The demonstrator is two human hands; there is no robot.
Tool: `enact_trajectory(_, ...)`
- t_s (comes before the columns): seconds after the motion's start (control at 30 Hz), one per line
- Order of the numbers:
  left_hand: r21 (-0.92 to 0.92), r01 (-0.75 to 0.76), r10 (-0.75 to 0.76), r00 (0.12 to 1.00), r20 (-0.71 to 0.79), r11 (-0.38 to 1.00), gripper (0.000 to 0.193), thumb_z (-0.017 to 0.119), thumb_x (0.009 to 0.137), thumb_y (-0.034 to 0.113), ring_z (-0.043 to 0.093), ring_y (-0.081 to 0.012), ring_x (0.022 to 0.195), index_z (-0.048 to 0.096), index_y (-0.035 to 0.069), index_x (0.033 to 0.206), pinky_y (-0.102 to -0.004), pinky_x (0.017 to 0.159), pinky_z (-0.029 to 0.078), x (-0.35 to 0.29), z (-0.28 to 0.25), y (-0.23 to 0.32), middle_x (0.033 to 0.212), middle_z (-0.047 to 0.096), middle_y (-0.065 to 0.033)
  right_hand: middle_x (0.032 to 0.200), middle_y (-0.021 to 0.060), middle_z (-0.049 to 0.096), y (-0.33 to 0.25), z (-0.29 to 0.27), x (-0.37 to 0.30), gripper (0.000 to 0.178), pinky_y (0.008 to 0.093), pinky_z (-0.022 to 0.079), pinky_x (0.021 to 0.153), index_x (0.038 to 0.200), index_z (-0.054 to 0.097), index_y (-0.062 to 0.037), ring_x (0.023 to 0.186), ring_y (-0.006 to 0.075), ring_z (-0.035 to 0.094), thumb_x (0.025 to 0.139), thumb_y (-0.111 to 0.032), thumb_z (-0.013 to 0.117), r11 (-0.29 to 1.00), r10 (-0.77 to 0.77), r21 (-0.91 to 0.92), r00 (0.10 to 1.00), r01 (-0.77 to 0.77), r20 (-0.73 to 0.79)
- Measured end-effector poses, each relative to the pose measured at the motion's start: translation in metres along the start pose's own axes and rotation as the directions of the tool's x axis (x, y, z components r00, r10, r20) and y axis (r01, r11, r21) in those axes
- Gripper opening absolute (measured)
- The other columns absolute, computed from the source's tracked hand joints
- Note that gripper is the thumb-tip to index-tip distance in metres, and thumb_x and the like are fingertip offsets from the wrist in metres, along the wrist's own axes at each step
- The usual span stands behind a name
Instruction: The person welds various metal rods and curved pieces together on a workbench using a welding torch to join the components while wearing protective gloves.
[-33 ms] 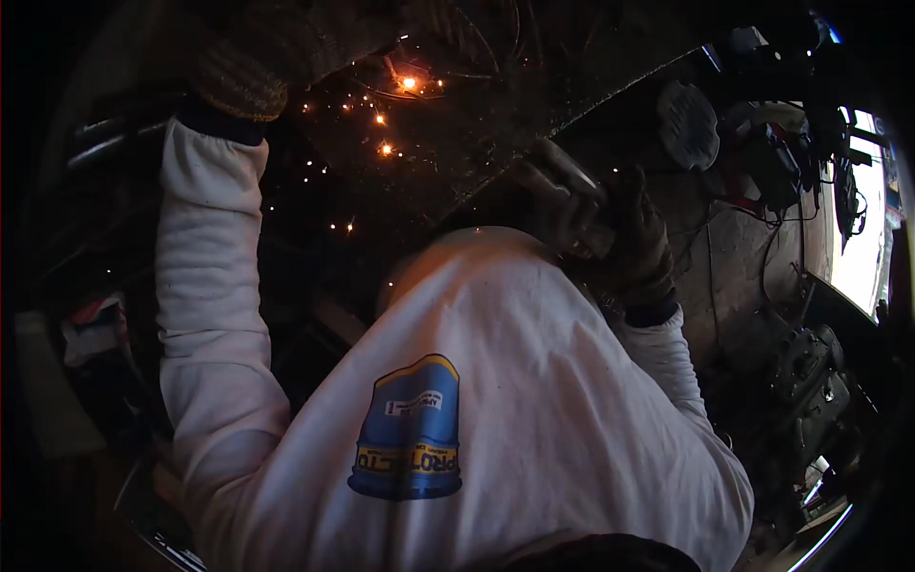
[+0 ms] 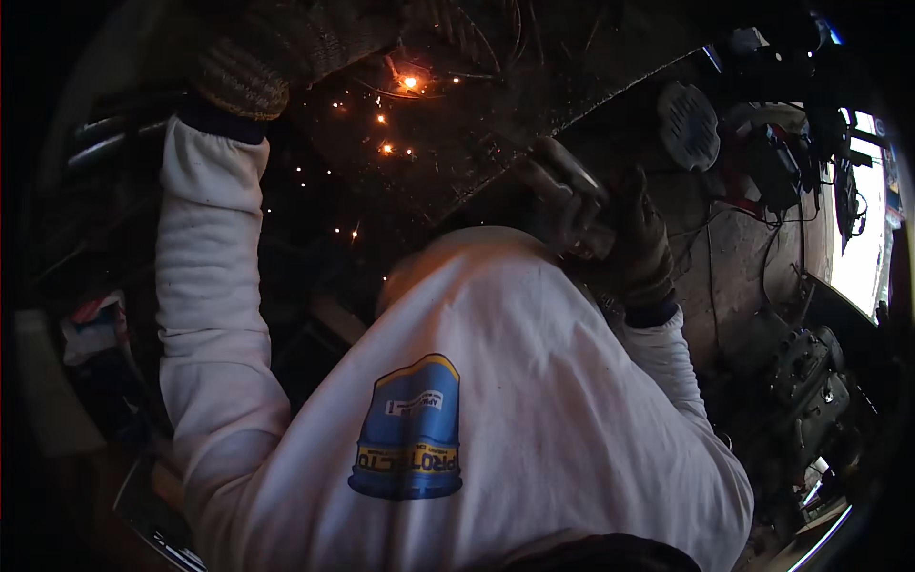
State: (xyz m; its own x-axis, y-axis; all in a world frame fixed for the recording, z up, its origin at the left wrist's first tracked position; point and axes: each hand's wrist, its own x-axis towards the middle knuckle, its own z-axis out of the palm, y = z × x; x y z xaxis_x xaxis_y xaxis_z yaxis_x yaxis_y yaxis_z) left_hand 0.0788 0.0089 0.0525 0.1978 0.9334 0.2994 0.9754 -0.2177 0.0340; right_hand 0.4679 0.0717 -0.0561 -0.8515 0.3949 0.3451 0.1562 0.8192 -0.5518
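Where the sparks [image 2: 410,82] glow, 1 dark sheet [image 2: 496,105] lies in front of you, its 1 lit edge slanting up toward the right. You have 2 hands in view, both in gloves. Your left hand [image 2: 276,62] is at the upper left, beside the sheet; its fingers run off into the dark, so I cannot tell how far they are spread or whether they grip anything. Your right hand [image 2: 643,234] is below the sheet's slanting edge, with 1 finger pointing up. Just beside it is 1 lump of greyish metal [image 2: 572,200]; the other fingers are too dark to read, and I cannot tell whether they hold it.

Of the sparks, 3 stand out: 1 large and 2 smaller ones below it. The remaining specks are too fine to count surely. You wear 1 white shirt [image 2: 553,400] with 2 long sleeves and 1 blue print [image 2: 410,429] on the front. Over on the right are 1 rounded, slotted plate [image 2: 688,126] and, lower down, 1 bulky machine part [image 2: 810,391]. Near your left elbow sits 1 red, white and blue packet [image 2: 95,329].
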Motion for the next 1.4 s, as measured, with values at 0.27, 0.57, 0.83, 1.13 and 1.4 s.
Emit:
enact_trajectory(0.27, 0.385, -0.087, 0.089, 0.996, 0.011, 0.919, 0.021, 0.069, 0.087, 0.03, 0.067, -0.0291, 0.078, 0.073, 0.018, 0.103, -0.0421, 0.068, 0.056, -0.011, 0.018, -0.012, 0.084, 0.069, -0.0072, 0.138, 0.0233, 0.06, 0.005, 0.001, -0.018, 0.144, 0.0413, 0.055, 0.1, 0.157, 0.02, 0.0082, 0.12, 0.0384, 0.066, 0.047, -0.033, 0.103, 0.954, 0.27, 0.113, 0.96, -0.276, 0.072)
enact_trajectory(0.57, 0.188, -0.001, -0.01, 0.998, 0.056, 0.982, 0.021, 0.069, 0.086, 0.03, 0.066, -0.0291, 0.079, 0.073, 0.017, 0.101, -0.0423, 0.069, 0.056, -0.01, 0.008, -0.01, 0.085, 0.069, -0.0063, 0.141, 0.0242, 0.059, 0.011, 0.01, -0.017, 0.148, 0.0425, 0.053, 0.103, 0.159, 0.017, 0.0066, 0.123, 0.0388, 0.065, 0.047, -0.038, 0.103, 0.967, 0.231, 0.088, 0.969, -0.238, 0.084)
enact_trajectory(0.83, 0.147, 0.022, -0.033, 0.997, 0.069, 0.989, 0.021, 0.07, 0.085, 0.03, 0.066, -0.0292, 0.08, 0.073, 0.017, 0.1, -0.0426, 0.069, 0.056, -0.009, 0.007, -0.01, 0.086, 0.069, -0.0055, 0.136, 0.0239, 0.061, 0.01, 0.012, -0.01, 0.143, 0.0438, 0.056, 0.099, 0.159, 0.021, 0.0065, 0.117, 0.0401, 0.067, 0.051, -0.042, 0.102, 0.982, 0.185, 0.03, 0.981, -0.187, 0.051)
enact_trajectory(1.13, 0.387, -0.098, 0.091, 0.995, 0.037, 0.917, 0.018, 0.067, 0.087, 0.028, 0.064, -0.0254, 0.073, 0.071, 0.014, 0.098, -0.0397, 0.064, 0.054, -0.011, 0.009, -0.011, 0.081, 0.066, -0.0049, 0.149, 0.0263, 0.049, 0.048, 0.036, -0.044, 0.137, 0.0447, 0.054, 0.101, 0.16, 0.019, 0.0038, 0.126, 0.0411, 0.062, 0.063, -0.06, 0.091, 0.98, 0.198, 0.01, 0.974, -0.2, 0.11)
enact_trajectory(1.4, 0.898, -0.219, 0.311, 0.945, 0.098, 0.381, 0.014, 0.063, 0.091, 0.024, 0.06, -0.0199, 0.065, 0.068, 0.011, 0.094, -0.0353, 0.056, 0.051, -0.014, 0.013, -0.01, 0.075, 0.062, -0.0038, 0.158, 0.0282, 0.036, 0.015, 0.015, -0.009, 0.08, 0.0472, 0.054, 0.102, 0.15, 0.051, -0.0144, 0.134, 0.043, 0.054, 0.084, -0.052, 0.077, 0.997, 0.074, -0.038, 0.986, -0.069, 0.147)
